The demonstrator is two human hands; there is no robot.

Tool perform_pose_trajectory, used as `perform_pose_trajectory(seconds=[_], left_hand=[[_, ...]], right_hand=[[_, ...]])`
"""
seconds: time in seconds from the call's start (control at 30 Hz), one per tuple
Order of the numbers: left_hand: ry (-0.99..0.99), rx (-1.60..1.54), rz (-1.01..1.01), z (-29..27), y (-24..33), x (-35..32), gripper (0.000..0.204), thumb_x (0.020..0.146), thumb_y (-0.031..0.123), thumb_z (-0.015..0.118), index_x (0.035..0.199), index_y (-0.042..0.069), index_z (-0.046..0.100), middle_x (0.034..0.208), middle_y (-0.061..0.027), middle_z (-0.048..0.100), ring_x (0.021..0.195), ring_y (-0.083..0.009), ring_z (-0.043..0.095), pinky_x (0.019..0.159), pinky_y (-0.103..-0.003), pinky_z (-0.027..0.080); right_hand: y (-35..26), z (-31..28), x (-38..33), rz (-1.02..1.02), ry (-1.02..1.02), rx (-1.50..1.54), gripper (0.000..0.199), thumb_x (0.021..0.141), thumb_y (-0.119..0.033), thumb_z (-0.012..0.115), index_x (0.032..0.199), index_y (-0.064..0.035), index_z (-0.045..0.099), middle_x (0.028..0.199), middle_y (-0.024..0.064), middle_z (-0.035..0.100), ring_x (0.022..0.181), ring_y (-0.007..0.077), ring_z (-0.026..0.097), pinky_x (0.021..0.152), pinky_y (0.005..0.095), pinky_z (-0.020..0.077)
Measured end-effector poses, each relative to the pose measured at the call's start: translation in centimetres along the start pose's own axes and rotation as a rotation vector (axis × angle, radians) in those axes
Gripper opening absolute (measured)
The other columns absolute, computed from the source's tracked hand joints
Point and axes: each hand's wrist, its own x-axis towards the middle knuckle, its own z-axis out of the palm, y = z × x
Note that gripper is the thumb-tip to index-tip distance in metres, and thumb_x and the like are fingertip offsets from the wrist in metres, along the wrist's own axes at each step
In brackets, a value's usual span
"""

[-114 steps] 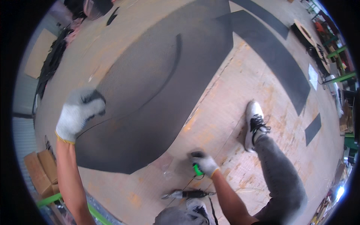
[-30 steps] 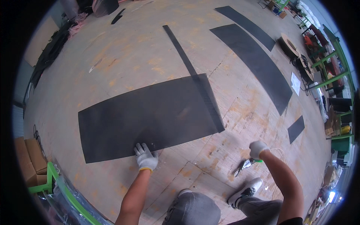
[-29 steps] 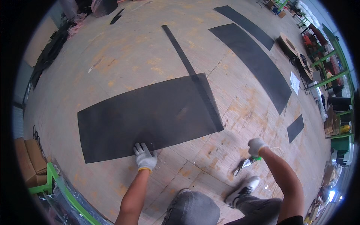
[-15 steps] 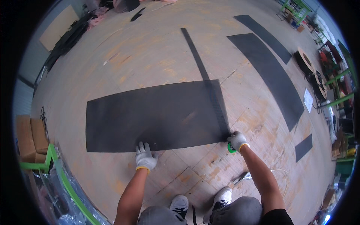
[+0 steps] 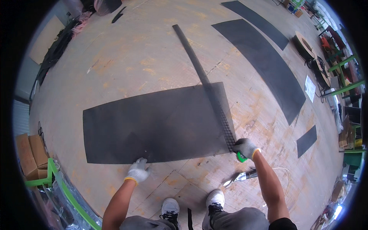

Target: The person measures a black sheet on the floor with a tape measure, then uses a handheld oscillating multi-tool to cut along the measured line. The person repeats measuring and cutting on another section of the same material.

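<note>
A wide black sheet (image 5: 153, 124) lies flat on the floor in front of me. A long dark strip (image 5: 189, 53) reaches from beyond its far edge down along its right side, where it shows as a checkered band; which lies on top I cannot tell. My gloved left hand (image 5: 138, 170) is at the sheet's near edge, fingers extended and thumb apart. At the near right corner my gloved right hand (image 5: 246, 148) is closed around a green tape measure (image 5: 241, 156), partly hidden by the fingers, beside the strip's near end.
Metal shears (image 5: 237, 177) lie by my right foot, near a thin pale cord. More black pieces (image 5: 264, 61) lie to the right, with a small one (image 5: 307, 141) nearer. Cardboard boxes (image 5: 32, 157) and a green frame (image 5: 71, 193) stand left; reels (image 5: 304, 45) stand right.
My left hand has drawn back leftward and toward me, from flat on the sheet to its edge. My right hand shifts slightly right and nearer with the tape measure. The view has also turned.
</note>
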Motion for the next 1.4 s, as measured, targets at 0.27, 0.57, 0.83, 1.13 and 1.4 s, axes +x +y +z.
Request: perform_pose_trajectory(seconds=[0.27,0.57,0.83,1.13,1.4], left_hand=[[-0.342,0.103,0.31,-1.8,9.0,-4.7,0.054,0.099,0.037,0.063,0.141,0.003,0.064,0.14,-0.0238,0.066,0.13,-0.0404,0.063,0.112,-0.046,0.049],[-0.583,-0.606,0.403,1.5,20.9,-6.5,0.046,0.108,0.031,0.06,0.144,0.002,0.062,0.14,-0.0184,0.069,0.129,-0.0314,0.066,0.111,-0.041,0.051],[-0.665,-0.898,0.252,4.8,19.4,-6.8,0.05,0.105,0.024,0.068,0.147,-0.001,0.058,0.142,-0.0168,0.068,0.13,-0.0267,0.064,0.112,-0.036,0.05],[-0.653,-0.731,0.408,5.0,20.5,-7.0,0.037,0.097,0.015,0.074,0.132,0.001,0.069,0.127,-0.0118,0.075,0.117,-0.0206,0.068,0.102,-0.036,0.054],[-0.555,-1.077,0.263,6.7,19.4,-6.8,0.025,0.099,0.013,0.071,0.12,0.0,0.071,0.117,-0.0098,0.074,0.11,-0.0189,0.069,0.099,-0.034,0.054]], right_hand=[[0.8,-2.7,-9.1,0.147,0.143,-0.178,0.082,0.078,-0.04,0.09,0.14,0.0063,0.063,0.129,0.0297,0.073,0.121,0.0399,0.072,0.104,0.0418,0.0566],[-9.9,9.3,-10.8,-0.393,-0.654,0.324,0.124,0.077,-0.049,0.093,0.165,0.0085,0.027,0.146,0.031,0.061,0.132,0.0352,0.065,0.114,0.0387,0.0502],[-11.0,9.4,-10.5,-0.464,-0.729,0.278,0.111,0.078,-0.035,0.092,0.163,0.006,0.033,0.139,0.0245,0.067,0.125,0.0314,0.068,0.109,0.0371,0.0529],[-9.9,9.3,-12.1,-0.322,-0.768,0.403,0.097,0.082,-0.034,0.089,0.158,0.0061,0.043,0.136,0.0216,0.069,0.123,0.0263,0.069,0.108,0.0361,0.0534],[-7.3,9.4,-12.2,-0.347,-0.681,0.432,0.085,0.089,-0.044,0.084,0.152,0.0046,0.054,0.138,0.0207,0.07,0.124,0.027,0.068,0.109,0.0376,0.0519]])
